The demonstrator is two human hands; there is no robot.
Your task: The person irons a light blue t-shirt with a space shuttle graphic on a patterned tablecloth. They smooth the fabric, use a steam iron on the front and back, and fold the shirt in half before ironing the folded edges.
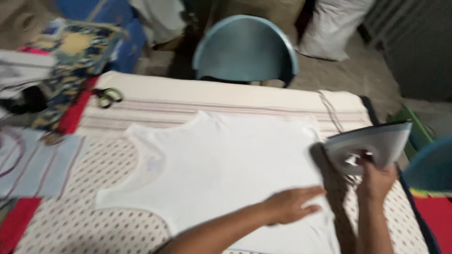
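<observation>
A white sleeveless shirt point(221, 164) lies flat on a patterned cloth-covered table point(94, 207). My left hand point(292, 204) rests palm down on the shirt near its right end, fingers spread. My right hand point(374, 178) grips the handle of a white and grey iron point(372, 143), which is tilted up at the shirt's right edge. The picture is blurred by motion.
A blue plastic chair point(247, 51) stands behind the table. Scissors point(107, 96) lie at the table's far left corner, beside folded patterned fabrics point(70, 56). A light blue striped cloth point(37, 164) lies at left. A white sack point(334, 28) sits on the floor behind.
</observation>
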